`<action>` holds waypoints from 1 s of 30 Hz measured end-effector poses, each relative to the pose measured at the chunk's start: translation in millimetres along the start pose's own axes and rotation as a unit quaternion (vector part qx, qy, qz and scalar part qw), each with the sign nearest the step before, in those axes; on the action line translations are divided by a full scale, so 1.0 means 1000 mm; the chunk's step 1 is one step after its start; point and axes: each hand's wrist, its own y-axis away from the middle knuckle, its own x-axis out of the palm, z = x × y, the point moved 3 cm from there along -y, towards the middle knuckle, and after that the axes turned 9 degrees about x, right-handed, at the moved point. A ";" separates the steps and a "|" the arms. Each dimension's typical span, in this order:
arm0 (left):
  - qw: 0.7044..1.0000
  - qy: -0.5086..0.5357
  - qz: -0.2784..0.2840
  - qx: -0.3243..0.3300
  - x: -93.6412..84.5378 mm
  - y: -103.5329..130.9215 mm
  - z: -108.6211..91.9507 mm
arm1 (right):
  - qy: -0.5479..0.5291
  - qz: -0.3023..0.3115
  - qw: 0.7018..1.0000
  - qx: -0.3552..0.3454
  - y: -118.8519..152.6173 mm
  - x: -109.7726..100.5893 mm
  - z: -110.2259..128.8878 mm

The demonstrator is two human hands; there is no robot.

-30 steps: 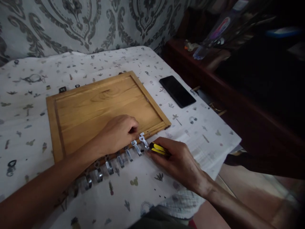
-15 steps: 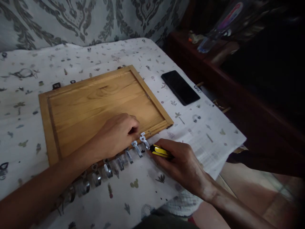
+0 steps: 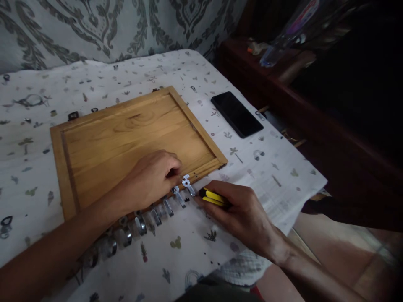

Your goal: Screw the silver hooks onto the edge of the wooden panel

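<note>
A framed wooden panel [image 3: 132,126] lies flat on a cloth printed with small motifs. Along its near edge runs a row of curved metal hooks [image 3: 140,225], partly hidden under my left forearm. My left hand [image 3: 157,170] rests on that edge with curled fingers; its fingertips are hidden, so what they pinch, if anything, cannot be told. Beside them, a shiny metal hook [image 3: 188,184] at the row's right end sticks out over the cloth. My right hand [image 3: 237,209] is wrapped around a yellow-and-black handled tool [image 3: 215,197], whose front end is close to that hook.
A black phone [image 3: 237,114] lies on the cloth [image 3: 277,147] right of the panel. Dark metal pieces [image 3: 73,115] show at the panel's far edge. Dark wooden furniture [image 3: 267,90] carrying a clear plastic bottle [image 3: 280,44] stands beyond the table's right edge.
The view has shifted slightly. Both hands keep nearly the same pose, with the tool still by the rightmost hook.
</note>
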 end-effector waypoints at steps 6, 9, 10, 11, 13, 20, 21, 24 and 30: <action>1.000 0.005 0.009 -0.001 -0.002 0.000 -0.002 | -0.060 -0.182 0.981 -0.020 0.003 -0.036 0.015; 1.000 0.021 -0.005 0.008 -0.002 0.001 -0.001 | -0.070 -0.253 0.962 -0.068 0.005 -0.046 0.016; 1.000 0.026 -0.006 0.009 -0.002 0.001 -0.001 | -0.081 -0.255 0.961 -0.066 0.005 -0.046 0.014; 1.000 0.027 -0.005 0.008 -0.002 0.001 -0.001 | -0.095 -0.249 0.962 -0.058 0.005 -0.045 0.011; 1.000 0.025 0.001 -0.001 -0.001 0.002 -0.001 | -0.125 -0.227 0.964 -0.056 0.004 -0.040 0.007; 1.000 0.010 0.011 -0.003 -0.002 0.001 -0.002 | -0.137 -0.189 0.967 -0.104 0.000 -0.032 0.012; 1.000 0.008 0.011 -0.003 -0.002 0.001 -0.002 | -0.132 -0.191 0.967 -0.103 0.000 -0.032 0.013; 1.000 0.004 0.012 -0.001 -0.003 0.001 -0.003 | -0.124 -0.191 0.968 -0.109 -0.003 -0.031 0.014; 1.000 0.001 0.024 -0.007 -0.002 0.001 -0.001 | -0.108 -0.193 0.968 -0.118 -0.005 -0.028 0.013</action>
